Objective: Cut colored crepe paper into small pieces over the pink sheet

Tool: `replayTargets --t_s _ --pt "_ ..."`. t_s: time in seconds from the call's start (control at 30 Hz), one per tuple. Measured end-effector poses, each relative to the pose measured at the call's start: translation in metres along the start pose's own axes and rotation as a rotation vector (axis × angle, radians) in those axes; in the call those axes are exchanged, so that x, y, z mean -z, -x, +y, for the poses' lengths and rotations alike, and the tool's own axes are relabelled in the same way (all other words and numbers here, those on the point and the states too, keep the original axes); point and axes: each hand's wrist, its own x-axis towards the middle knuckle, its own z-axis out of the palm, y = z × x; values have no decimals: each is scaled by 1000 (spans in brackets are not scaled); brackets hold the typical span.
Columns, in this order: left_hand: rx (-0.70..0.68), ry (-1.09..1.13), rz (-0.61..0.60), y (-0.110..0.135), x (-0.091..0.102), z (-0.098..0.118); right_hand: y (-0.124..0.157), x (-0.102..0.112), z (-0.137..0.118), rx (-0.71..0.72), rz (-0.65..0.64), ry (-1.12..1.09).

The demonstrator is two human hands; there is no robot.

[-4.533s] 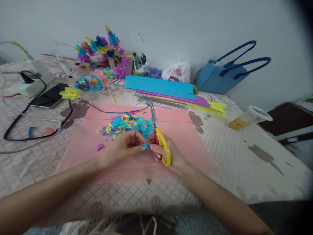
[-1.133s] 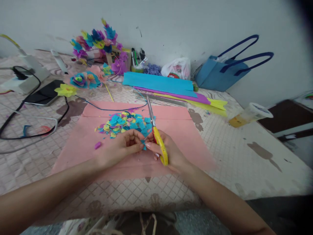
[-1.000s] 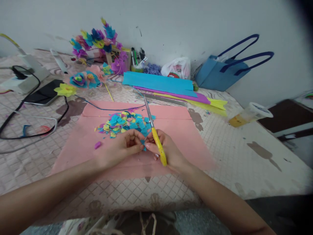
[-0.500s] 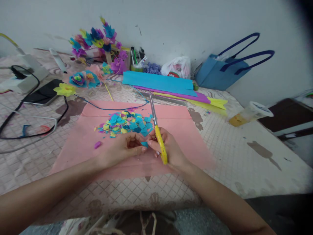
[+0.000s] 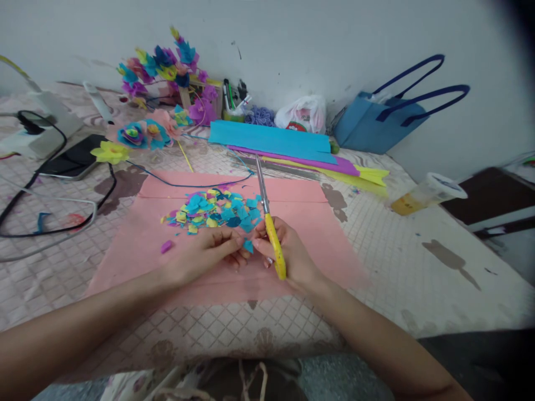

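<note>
Yellow-handled scissors point(image 5: 275, 246) rest in my right hand point(image 5: 288, 250), their metal blades pointing away from me. The fingers of that hand are curled around the handle. My left hand point(image 5: 223, 247) is closed, thumb against fingers, pinching a small blue paper piece point(image 5: 248, 245) that sits between the two hands. Whether the right fingertips also touch this piece I cannot tell. Just beyond the hands lies a heap of blue, yellow and purple paper bits point(image 5: 221, 209) on a pink paper sheet point(image 5: 317, 250). Left of the heap is a small purple piece point(image 5: 167, 246).
Blue paper point(image 5: 267, 139) lies over purple and yellow sheets behind the pink one. Paper flowers point(image 5: 159, 67), a phone point(image 5: 77, 157) and cables stand or lie at the left. A plastic cup point(image 5: 426, 195) and a blue bag point(image 5: 376, 125) are at the right.
My left fingers have shifted their pinch: the thumb has moved up and left, and more of the blue paper piece shows. My right hand and the scissors have hardly moved.
</note>
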Motion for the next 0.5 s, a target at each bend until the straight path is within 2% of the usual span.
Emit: replayTargets --t_s 0.17,0.5 --pt "-27 -100 17 2 -3 5 0 -2 0 -24 8 -19" --pt "27 -77 -14 -1 -3 -3 1 -4 1 18 -14 -19"
